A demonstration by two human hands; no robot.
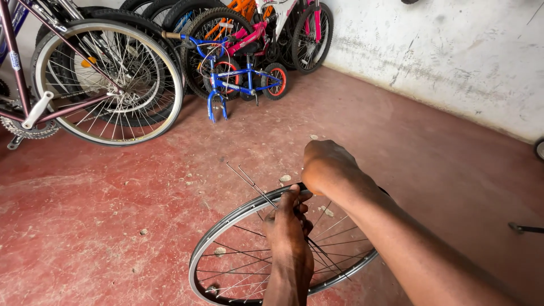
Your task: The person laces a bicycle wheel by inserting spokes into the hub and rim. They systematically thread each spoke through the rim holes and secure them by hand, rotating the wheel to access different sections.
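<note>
Left hand (289,238) pinched loose spokes (249,181) at the rim (226,226); right hand (326,167) closed on the rim's top. Lacing underway; threading a spoke needs steadiness.

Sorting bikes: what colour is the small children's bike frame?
Blue, seen in the head view: small bike.

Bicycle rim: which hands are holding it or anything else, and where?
The right hand grips the bicycle rim at its top edge. The left hand pinches loose spokes near their lower ends, just inside the rim.
</note>
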